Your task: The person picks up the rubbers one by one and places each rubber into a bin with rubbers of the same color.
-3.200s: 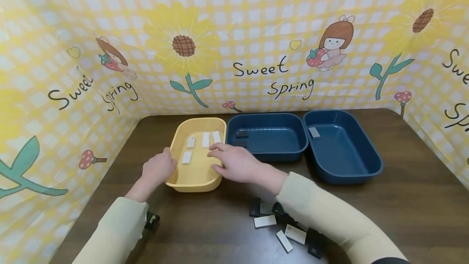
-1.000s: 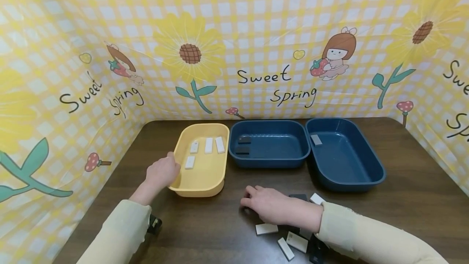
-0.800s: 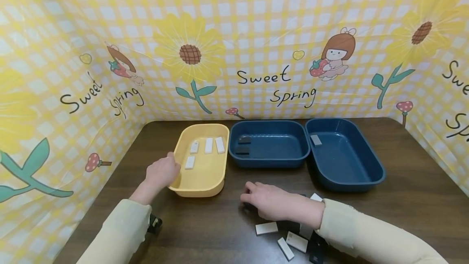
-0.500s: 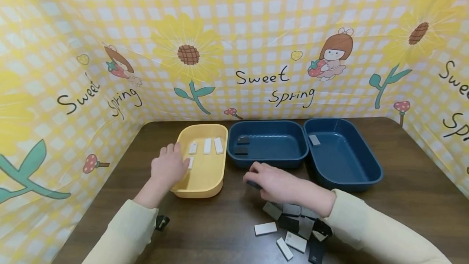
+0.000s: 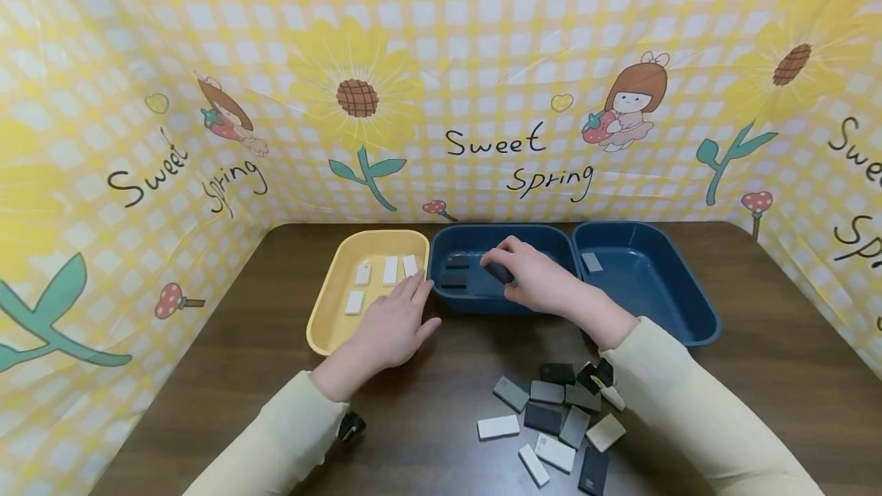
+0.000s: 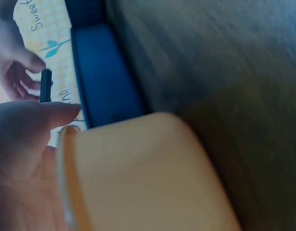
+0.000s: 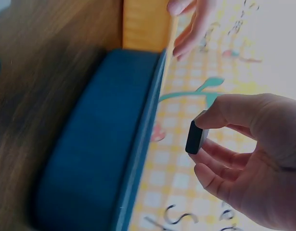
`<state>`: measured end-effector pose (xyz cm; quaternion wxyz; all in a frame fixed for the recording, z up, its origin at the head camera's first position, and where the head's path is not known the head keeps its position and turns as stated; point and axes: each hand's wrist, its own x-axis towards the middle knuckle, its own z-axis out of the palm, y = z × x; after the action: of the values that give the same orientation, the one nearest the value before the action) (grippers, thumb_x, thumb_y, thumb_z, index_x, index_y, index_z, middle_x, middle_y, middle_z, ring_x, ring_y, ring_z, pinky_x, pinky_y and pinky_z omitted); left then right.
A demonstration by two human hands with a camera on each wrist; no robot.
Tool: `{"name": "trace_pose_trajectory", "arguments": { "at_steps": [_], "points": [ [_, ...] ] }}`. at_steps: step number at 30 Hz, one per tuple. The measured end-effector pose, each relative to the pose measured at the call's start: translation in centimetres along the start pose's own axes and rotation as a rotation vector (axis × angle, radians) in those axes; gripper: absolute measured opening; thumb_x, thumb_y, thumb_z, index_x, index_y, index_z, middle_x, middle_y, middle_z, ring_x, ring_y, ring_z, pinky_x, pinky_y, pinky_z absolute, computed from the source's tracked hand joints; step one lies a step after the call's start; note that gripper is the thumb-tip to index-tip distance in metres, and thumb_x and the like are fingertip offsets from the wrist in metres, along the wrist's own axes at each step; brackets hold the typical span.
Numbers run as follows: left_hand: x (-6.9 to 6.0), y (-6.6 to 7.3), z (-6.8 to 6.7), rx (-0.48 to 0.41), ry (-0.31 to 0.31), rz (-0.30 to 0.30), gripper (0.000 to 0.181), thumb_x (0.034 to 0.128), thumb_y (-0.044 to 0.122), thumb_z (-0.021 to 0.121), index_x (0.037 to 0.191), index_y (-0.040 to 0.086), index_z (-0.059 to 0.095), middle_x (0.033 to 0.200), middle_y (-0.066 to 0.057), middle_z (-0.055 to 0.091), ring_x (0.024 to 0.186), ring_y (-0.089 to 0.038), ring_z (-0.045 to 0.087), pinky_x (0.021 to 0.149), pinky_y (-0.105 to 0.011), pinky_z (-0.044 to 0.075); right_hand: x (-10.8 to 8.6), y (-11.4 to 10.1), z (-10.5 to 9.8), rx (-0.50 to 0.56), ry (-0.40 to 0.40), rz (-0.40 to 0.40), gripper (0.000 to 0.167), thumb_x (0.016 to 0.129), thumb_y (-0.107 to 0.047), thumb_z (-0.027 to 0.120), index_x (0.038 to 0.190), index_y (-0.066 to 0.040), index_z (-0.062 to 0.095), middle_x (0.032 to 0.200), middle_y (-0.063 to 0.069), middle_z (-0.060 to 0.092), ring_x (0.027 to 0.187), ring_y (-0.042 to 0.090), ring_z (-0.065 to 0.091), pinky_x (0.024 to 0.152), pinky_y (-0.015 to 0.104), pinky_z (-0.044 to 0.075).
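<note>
My right hand [image 5: 540, 279] pinches a small dark rectangular block [image 5: 498, 272] between thumb and fingers, above the middle blue tray [image 5: 475, 305]. In the right wrist view the same block [image 7: 193, 138] stands on edge in the fingertips. Two dark blocks [image 5: 454, 281] lie in that tray's left part. My left hand [image 5: 389, 330] lies with straight fingers across the front right of the yellow tray [image 5: 318, 320], fingertips near its right rim. Inside the yellow tray are several white blocks [image 5: 354, 302]; the hand partly covers one of them.
A second blue tray [image 5: 648, 297] at the right holds one light grey block [image 5: 592, 262]. Several white, grey and black blocks [image 5: 543, 419] lie loosely grouped on the brown table [image 5: 427, 435] in front. A yellow checked cloth [image 5: 413, 197] stands behind the trays.
My right hand has picked a dark block from the pile and carried it up over the middle blue tray. The left hand has left the yellow tray's left rim and moved right.
</note>
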<state>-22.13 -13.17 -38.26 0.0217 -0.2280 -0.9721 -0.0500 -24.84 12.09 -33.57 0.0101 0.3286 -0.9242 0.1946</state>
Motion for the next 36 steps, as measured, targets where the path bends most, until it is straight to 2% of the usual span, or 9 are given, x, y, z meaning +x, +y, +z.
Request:
{"name": "trace_pose_trajectory", "arguments": {
  "at_steps": [3,8,11,18,24,31,36],
  "points": [
    [0.5,0.1,0.6,-0.045,-0.025,0.006,0.066,0.0980,0.044,0.053,0.149,0.004,0.038,0.157,-0.014,0.027,0.142,-0.028,0.028,0.104,-0.050,0.037,1.1,1.0,0.4,0.020,-0.032,0.060,0.046,0.086,0.002,0.068,0.129,-0.010,0.059,0.124,0.016,0.050,0.103,0.029,0.053,0.085,0.043,0.049],
    [1.0,0.0,1.0,-0.116,-0.075,-0.029,0.069,0.0983,0.048,0.050,0.152,0.009,0.033,0.160,-0.010,0.019,0.145,-0.026,0.020,0.110,-0.046,0.030,3.4,2.8,2.0,0.084,-0.092,0.196,0.044,0.089,0.000,0.066,0.130,-0.012,0.058,0.124,0.015,0.050,0.096,0.027,0.052,0.084,0.042,0.048],
    [1.3,0.0,1.4,-0.124,-0.069,-0.036,0.069,0.0979,0.048,0.051,0.152,0.008,0.033,0.160,-0.010,0.018,0.145,-0.027,0.021,0.110,-0.046,0.029,4.6,3.6,3.1,0.109,-0.126,0.239,0.043,0.090,0.000,0.064,0.130,-0.011,0.059,0.122,0.015,0.050,0.096,0.027,0.052,0.087,0.043,0.047],
    [1.5,-0.1,1.9,-0.098,-0.059,-0.019,0.070,0.0977,0.047,0.052,0.152,0.007,0.033,0.160,-0.011,0.018,0.144,-0.026,0.022,0.110,-0.045,0.031,6.3,4.8,5.3,0.080,-0.188,0.243,0.041,0.088,0.006,0.060,0.127,-0.007,0.061,0.123,0.016,0.054,0.108,0.028,0.052,0.100,0.045,0.041],
    [1.5,-0.2,2.0,-0.101,-0.054,-0.013,0.070,0.0978,0.046,0.052,0.152,0.007,0.032,0.160,-0.011,0.017,0.144,-0.027,0.023,0.108,-0.046,0.033,6.9,5.3,6.4,0.065,-0.189,0.231,0.044,0.086,0.012,0.057,0.125,-0.007,0.063,0.124,0.016,0.059,0.115,0.029,0.054,0.102,0.044,0.040],
    [1.5,-0.2,2.0,-0.099,-0.056,-0.029,0.070,0.0971,0.046,0.053,0.152,0.009,0.031,0.161,-0.009,0.016,0.144,-0.025,0.023,0.107,-0.048,0.034,7.2,5.6,6.9,0.058,-0.165,0.259,0.040,0.086,-0.002,0.070,0.125,-0.007,0.062,0.119,0.013,0.061,0.111,0.027,0.055,0.099,0.043,0.042],
    [1.4,-0.1,2.0,-0.105,-0.054,-0.026,0.070,0.0973,0.045,0.054,0.152,0.008,0.031,0.161,-0.009,0.015,0.144,-0.025,0.022,0.107,-0.049,0.035,7.2,5.6,7.0,0.067,-0.175,0.278,0.038,0.087,-0.007,0.072,0.124,-0.009,0.062,0.120,0.011,0.061,0.110,0.025,0.055,0.100,0.043,0.042]
  ]
}}
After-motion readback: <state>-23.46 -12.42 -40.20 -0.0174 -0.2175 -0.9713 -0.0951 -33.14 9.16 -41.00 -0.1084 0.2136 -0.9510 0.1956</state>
